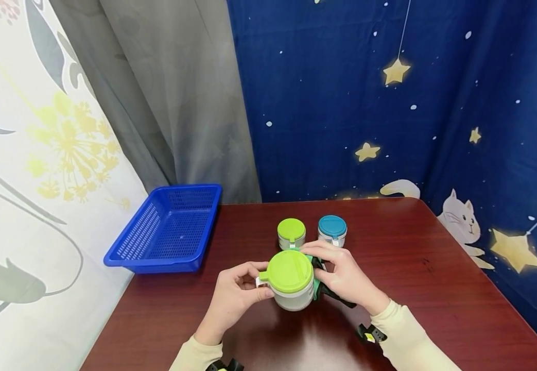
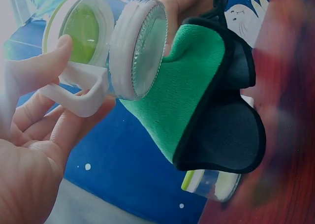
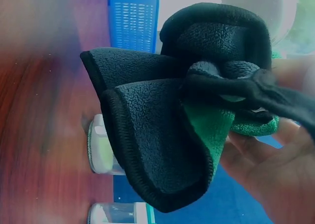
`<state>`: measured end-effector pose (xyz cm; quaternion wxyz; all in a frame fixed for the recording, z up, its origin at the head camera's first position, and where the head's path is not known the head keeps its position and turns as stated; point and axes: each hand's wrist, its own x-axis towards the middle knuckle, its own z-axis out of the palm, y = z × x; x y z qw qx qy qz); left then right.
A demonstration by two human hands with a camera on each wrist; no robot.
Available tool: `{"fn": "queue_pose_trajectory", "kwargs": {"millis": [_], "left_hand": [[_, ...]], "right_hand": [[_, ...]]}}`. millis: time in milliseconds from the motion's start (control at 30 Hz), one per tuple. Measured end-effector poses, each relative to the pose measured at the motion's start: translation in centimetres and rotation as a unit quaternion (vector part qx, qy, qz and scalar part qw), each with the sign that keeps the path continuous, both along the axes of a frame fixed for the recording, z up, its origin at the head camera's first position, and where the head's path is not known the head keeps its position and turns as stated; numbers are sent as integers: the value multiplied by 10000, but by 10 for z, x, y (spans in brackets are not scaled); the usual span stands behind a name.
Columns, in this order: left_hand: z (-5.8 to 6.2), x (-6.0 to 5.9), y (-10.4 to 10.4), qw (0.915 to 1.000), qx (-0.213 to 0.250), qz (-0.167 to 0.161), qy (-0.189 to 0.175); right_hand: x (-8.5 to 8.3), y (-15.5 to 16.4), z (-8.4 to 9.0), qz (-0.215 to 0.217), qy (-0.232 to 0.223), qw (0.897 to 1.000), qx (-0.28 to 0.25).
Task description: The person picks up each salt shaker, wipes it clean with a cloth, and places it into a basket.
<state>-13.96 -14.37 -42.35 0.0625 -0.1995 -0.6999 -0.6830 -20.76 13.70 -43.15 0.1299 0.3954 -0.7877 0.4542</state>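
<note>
A white jar with a lime green lid is held just above the dark red table. My left hand pinches its white side handle between thumb and fingers. My right hand holds a green and black cloth against the jar's right side. In the left wrist view the cloth wraps along the jar's base. The right wrist view is mostly filled by the bunched cloth.
Behind the held jar stand a smaller jar with a lime lid and one with a teal lid. A blue plastic basket sits at the table's far left corner. Curtains hang close behind the table.
</note>
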Motion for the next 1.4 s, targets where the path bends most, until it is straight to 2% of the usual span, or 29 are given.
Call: {"fn": "queue_pose_trajectory", "kwargs": {"millis": [133,433,633,867,967,1067,1167,1233,1400], "left_hand": [[-1,-1,-1,10000,95,8,-14],[-3,-3,-3,9996,135,-114,-208],[0,-2,-3,9997,34,-218,-88],[-2,-1,1,9979,-30,-620,-170],[-3,-2,2,9962,-70,-853,-151],[-3,-3,2,9946,-97,-1020,-141],[-4,-3,1,9935,-135,-1123,-143],[-5,-3,1,9934,-177,-1119,-152],[-5,-2,0,9953,-173,-925,-245]], "right_hand": [[0,-1,-7,-40,-172,9998,57],[2,-1,-7,-94,-378,9992,98],[17,-4,23,-10,-668,9978,-28],[15,0,49,400,-327,9981,-323],[13,2,57,691,-340,9960,-449],[12,1,61,1172,-439,9914,-372],[11,0,60,1561,-542,9859,-248],[10,-1,56,1650,-548,9845,-223],[-1,-3,35,1424,-569,9882,-44]]}}
